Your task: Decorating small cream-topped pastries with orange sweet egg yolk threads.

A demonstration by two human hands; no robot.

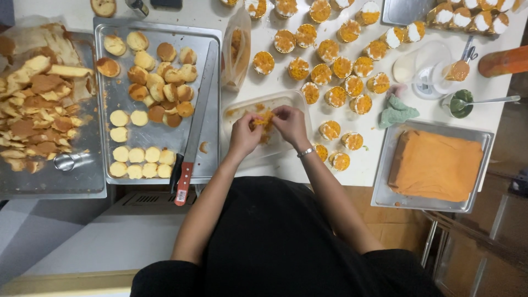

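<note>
tray (212, 110): dull brushed metal, crumb-flecked
knife (199, 118): steel blade, glossy red/black plastic handle
tub (286, 104): clear smooth plastic
orange shreds (264, 120): fibrous, matt, btwn both hands
cloth (395, 111): green, soft, rumpled
tabletop (363, 165): smooth white

The person wore a black top with short sleeves, both arms were bare, and a thin shiny silver bracelet (306, 152) went round the right wrist.

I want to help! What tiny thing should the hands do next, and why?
Probably carry the orange shreds, pinched between the left hand and right hand over the plastic tub, to a small cake nearby, because the cakes beside it already wear orange topping.
</note>
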